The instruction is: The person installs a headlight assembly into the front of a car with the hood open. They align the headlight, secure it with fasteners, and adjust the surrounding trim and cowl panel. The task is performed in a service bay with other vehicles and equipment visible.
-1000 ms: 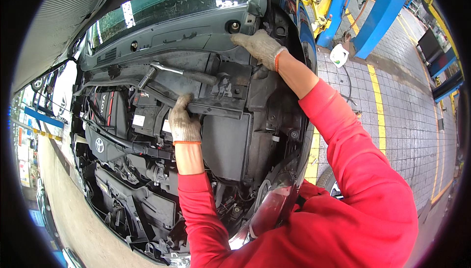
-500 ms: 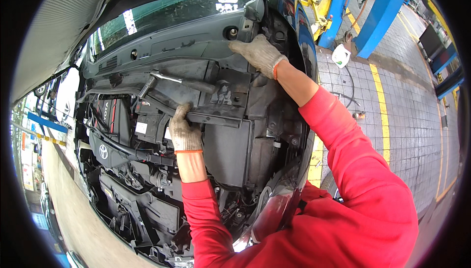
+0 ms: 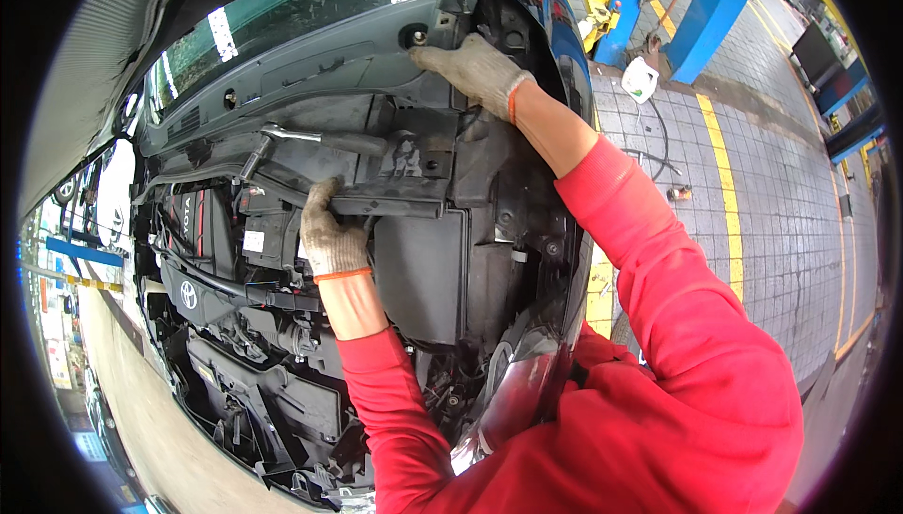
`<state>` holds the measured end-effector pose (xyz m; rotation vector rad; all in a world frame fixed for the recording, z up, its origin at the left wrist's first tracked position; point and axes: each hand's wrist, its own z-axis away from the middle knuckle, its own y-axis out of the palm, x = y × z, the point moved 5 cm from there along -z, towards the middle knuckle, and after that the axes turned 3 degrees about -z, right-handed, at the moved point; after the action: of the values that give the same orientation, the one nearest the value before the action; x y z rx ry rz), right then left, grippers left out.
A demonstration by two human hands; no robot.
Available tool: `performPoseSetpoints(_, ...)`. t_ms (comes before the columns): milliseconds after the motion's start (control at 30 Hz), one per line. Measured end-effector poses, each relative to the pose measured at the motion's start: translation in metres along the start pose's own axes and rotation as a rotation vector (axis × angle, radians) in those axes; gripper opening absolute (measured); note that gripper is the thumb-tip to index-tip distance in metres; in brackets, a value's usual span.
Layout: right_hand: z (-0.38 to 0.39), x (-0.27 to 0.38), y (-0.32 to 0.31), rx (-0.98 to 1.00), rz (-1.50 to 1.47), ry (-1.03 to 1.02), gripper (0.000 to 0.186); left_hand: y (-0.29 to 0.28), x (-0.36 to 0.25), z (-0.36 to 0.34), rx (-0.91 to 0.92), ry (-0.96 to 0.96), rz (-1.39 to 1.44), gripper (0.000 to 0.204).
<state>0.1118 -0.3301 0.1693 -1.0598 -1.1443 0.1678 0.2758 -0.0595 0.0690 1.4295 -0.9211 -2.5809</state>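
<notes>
Both my hands wear knitted work gloves with orange cuffs, over the engine bay of a car. My left hand (image 3: 335, 237) is closed on the front lip of a black plastic cowl panel (image 3: 353, 168), thumb on top and the other fingers hidden below. On that panel lies a ratchet wrench (image 3: 324, 140) with a socket piece at its head, touched by neither hand. Farther off, my right hand (image 3: 478, 74) grips the right end of the grey cowl cover (image 3: 292, 91) under the windshield; its thumb reaches left beside a wiper spindle (image 3: 417, 36) and its fingertips are hidden.
The raised hood (image 3: 71, 91) hangs at the upper left. A battery (image 3: 268, 232) and engine cover (image 3: 193, 269) sit left of my left hand, a black box lid (image 3: 420, 274) right of it. Beyond the fender are a white jug (image 3: 640, 79) and blue lift post (image 3: 720, 15).
The whole view has shifted a little, so the car and hands appear farther left and higher. Both hands keep nearly the same places on the panels, and the ratchet lies as before.
</notes>
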Motion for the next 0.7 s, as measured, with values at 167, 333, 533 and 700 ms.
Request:
performPoseSetpoints(167,-0.007,-0.019,0.007,-0.041,-0.667,0.301,0.088,-0.012,-0.003,-0.017,-0.002,0.0,-0.04,0.018)
performPoseSetpoints(333,-0.024,-0.029,0.015,-0.116,-0.656,0.158,0.104,-0.018,-0.015,-0.031,0.149,0.213,-0.442,0.019)
performPoseSetpoints(533,-0.021,-0.034,0.013,-0.164,-0.709,0.202,0.103,-0.016,-0.012,-0.028,0.011,0.112,-0.171,0.018)
performPoseSetpoints(700,-0.022,-0.036,0.017,-0.097,-0.829,0.186,0.106,-0.01,-0.014,-0.021,-0.074,0.047,0.004,0.012)
